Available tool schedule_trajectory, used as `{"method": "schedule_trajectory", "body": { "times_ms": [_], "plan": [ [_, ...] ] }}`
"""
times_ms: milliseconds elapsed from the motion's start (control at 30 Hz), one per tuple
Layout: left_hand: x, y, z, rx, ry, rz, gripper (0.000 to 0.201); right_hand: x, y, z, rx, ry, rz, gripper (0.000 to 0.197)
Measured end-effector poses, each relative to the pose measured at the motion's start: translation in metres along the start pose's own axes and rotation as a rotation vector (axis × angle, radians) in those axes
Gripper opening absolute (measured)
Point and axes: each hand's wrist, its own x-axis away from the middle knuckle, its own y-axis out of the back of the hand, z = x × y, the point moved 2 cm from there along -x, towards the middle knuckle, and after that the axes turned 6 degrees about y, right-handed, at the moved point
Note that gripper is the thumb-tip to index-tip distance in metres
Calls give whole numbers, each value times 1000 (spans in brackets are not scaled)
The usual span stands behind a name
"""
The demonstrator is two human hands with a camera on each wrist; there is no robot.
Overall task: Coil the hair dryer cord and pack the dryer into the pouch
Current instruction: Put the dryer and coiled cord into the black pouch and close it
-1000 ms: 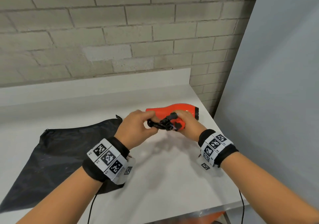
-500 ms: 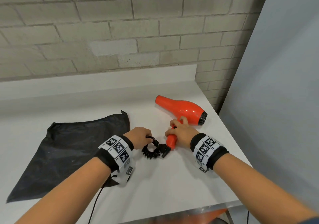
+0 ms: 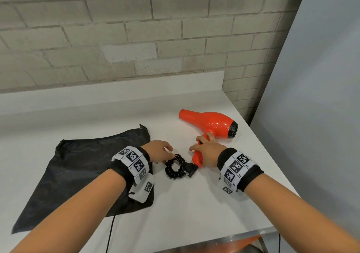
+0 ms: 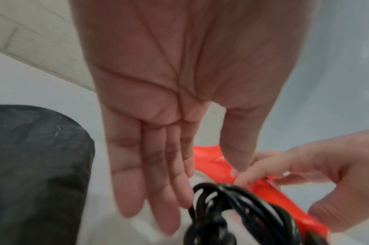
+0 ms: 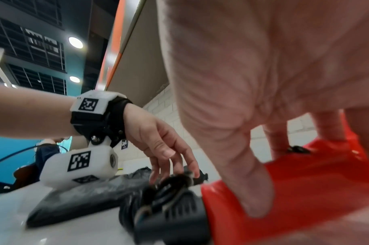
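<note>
**Status: cord coiled, dryer not yet packed**

Progress. The cord (image 3: pixel 174 166) lies bundled in a compact black coil on the white table (image 3: pixel 194 204), at the near end of the dryer's handle, with its plug beside the handle end. Judged from this layout, the coiling step is complete or close to complete. The packing step has not begun: the hair dryer (image 3: pixel 209 123) lies on its side on the table, right of centre, nozzle pointing left and rear grille right, entirely outside the pouch (image 3: pixel 78 167). The pouch lies flat on the left side of the table, near the coil but not touching it. Whether its mouth is open cannot be told.

Hand state. The left hand (image 3: pixel 158 151) hovers over the coil with fingers straight and spread; the left wrist view shows an open palm with fingertips at or just beside the top loop, gripping nothing. The right hand (image 3: pixel 207 151) rests on the orange handle, thumb and fingers down against it; whether they fully close round it cannot be told.

Remaining, as judged: lift the dryer with its coil, open the pouch, insert both.

Count.
- Hair dryer: one.
- Cord coil: one.
- Pouch: one.
- Hands: two, each with a marker-tagged wristband.
</note>
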Motion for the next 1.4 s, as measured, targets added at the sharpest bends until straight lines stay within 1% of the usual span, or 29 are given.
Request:
{"method": "schedule_trajectory", "body": {
  "times_ms": [67,100,200,267,300,400,433,467,533,600,633,667,700,767,800,833,867,933,967,1000,1033,1067,1100,1133,1167,1200,1267,1333,1400],
  "plan": [
    [5,9,8,-8,-7,25,45,-1,7,6,-41,-38,41,56],
    [7,16,13,-51,-8,-4,48,-1,10,8,-77,-59,53,55],
    [5,45,38,-174,36,-189,56,-10,20,17,-136,-92,75,53],
    [-2,61,57,-195,114,-286,66,-16,29,29,-154,-54,78,48],
    [-6,68,67,-202,146,-307,72,-20,33,39,-182,-23,77,48],
    [-18,79,84,-223,154,-280,84,-40,42,62,-257,49,77,53],
    [-21,81,87,-224,146,-258,83,-47,44,69,-272,61,70,54],
    [-24,83,89,-229,132,-246,77,-56,46,75,-284,73,61,57],
    [-28,86,92,-243,65,-251,50,-71,51,88,-315,106,23,63],
    [-25,84,84,-169,-70,-284,26,-78,55,95,-369,157,-49,71],
    [-22,85,80,-108,-155,-300,19,-84,57,99,-398,180,-93,72],
    [-18,86,73,-53,-244,-314,16,-89,58,101,-420,190,-139,69],
    [-13,87,66,1,-323,-334,15,-94,58,100,-441,188,-188,60],
    [-3,93,56,101,-433,-399,12,-98,60,97,-524,159,-307,33],
    [3,98,54,152,-456,-436,11,-98,62,95,-582,151,-378,23],
    [7,102,52,202,-462,-466,8,-97,66,92,-619,155,-462,18],
    [9,105,52,254,-455,-479,6,-94,70,89,-634,164,-552,18],
    [10,110,53,412,-400,-436,17,-82,81,85,-674,207,-693,30],
    [9,110,54,497,-364,-392,24,-74,87,83,-687,231,-733,36],
    [7,110,56,517,-333,-376,27,-66,92,81,-683,248,-756,42],
    [5,110,58,424,-311,-394,26,-58,97,78,-669,256,-759,48],
    [2,109,61,244,-274,-412,21,-53,101,76,-666,263,-748,52],
    [1,107,63,54,-235,-397,14,-48,104,73,-688,266,-731,55],
    [-1,104,64,-115,-207,-358,15,-43,106,71,-724,266,-713,56],
    [-6,100,66,-224,-184,-312,19,-38,108,71,-760,268,-692,56],
    [-9,96,65,-272,-165,-272,23,-32,109,72,-792,276,-681,56],
    [-13,91,62,-272,-134,-239,28,-19,108,75,-860,311,-666,57],
    [-19,92,58,-249,-107,-234,33,-6,106,77,-918,340,-663,62],
    [-24,97,57,-235,-72,-253,39,4,105,76,-953,377,-669,61]
  ]
}}
